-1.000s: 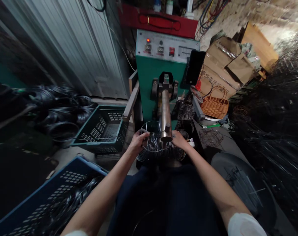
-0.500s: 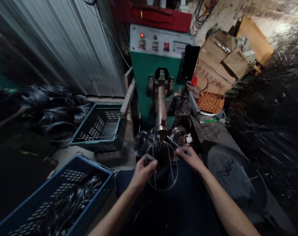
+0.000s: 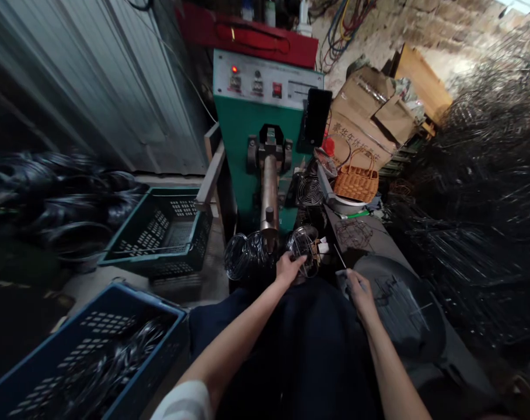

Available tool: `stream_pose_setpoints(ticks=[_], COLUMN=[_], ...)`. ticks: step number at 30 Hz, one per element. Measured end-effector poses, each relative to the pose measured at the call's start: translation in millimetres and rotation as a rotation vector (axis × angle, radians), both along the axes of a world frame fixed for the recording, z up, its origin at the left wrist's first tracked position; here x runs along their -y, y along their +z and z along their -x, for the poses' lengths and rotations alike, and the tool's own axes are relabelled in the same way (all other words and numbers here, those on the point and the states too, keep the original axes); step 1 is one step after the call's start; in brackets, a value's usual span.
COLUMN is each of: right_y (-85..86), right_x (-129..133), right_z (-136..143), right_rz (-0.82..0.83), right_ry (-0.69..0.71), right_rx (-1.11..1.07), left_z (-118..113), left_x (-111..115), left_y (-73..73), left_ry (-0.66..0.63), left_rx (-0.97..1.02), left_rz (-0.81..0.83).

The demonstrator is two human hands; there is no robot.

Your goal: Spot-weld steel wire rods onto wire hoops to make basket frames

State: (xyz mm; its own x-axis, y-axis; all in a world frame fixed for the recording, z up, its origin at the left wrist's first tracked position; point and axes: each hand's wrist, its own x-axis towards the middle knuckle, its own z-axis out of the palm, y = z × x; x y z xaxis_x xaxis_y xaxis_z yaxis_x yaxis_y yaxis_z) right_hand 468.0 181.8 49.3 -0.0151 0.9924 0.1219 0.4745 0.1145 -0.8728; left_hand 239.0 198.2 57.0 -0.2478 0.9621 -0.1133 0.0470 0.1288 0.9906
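My left hand (image 3: 290, 268) is stretched forward below the machine's rod-like arm (image 3: 269, 192), with fingers and thumb closed on a round wire frame (image 3: 309, 269). This frame lies against other wire rings, and its far side blends into them. Off to the right, my right hand (image 3: 361, 294) grips a thin straight metal rod (image 3: 340, 256) that points up and away. The hand is close to the near edge of a round dark pan (image 3: 405, 315) with thin wire pieces in it. Bundled wire rings (image 3: 239, 256) sit left of my left hand.
A green machine (image 3: 234, 134) with a lit red lamp stands ahead. On the left are a green crate (image 3: 160, 265) and a blue crate (image 3: 177, 318) with black wire parts. A wicker basket (image 3: 356, 184) and cardboard box (image 3: 352, 131) are at right, near piled black wire (image 3: 466, 233).
My left hand has carried the round wire frame from below the machine arm rightward to the wire rings. My right hand has moved right with the rod. The view has shifted right.
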Motion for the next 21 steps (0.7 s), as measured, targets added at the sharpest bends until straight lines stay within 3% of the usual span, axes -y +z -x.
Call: stream_pose_setpoints(ticks=[3,7,10,13,17,21], right_y=[-16.9,-32.1,-35.8,-29.6,-12.6,-1.8], right_x=[12,22,26,31,46,66], right_z=[-5,-11,-7,5,19,25], right_rz=[0.003,0.021,0.008,-0.012,-0.003,0.066], right_ry=[0.001,0.067,0.130,0.184,0.220,0.283], right_rx=[-0.009,-0.003,0.038,0.073,0.107,0.115], left_z=[23,62,74,71,76,101], left_x=[41,139,191,204,197,209], left_y=[-21.5,-48.3,-49.6,-40.6,-32.7,-34.1], left_ry=[-0.059,-0.422,-0.628,-0.739,-0.682,-0.603], left_rx=[-0.153,-0.863,-1.192,-1.313,-1.352,-1.241], left_rz=[0.039,0.199,0.231,0.182,0.112,0.303])
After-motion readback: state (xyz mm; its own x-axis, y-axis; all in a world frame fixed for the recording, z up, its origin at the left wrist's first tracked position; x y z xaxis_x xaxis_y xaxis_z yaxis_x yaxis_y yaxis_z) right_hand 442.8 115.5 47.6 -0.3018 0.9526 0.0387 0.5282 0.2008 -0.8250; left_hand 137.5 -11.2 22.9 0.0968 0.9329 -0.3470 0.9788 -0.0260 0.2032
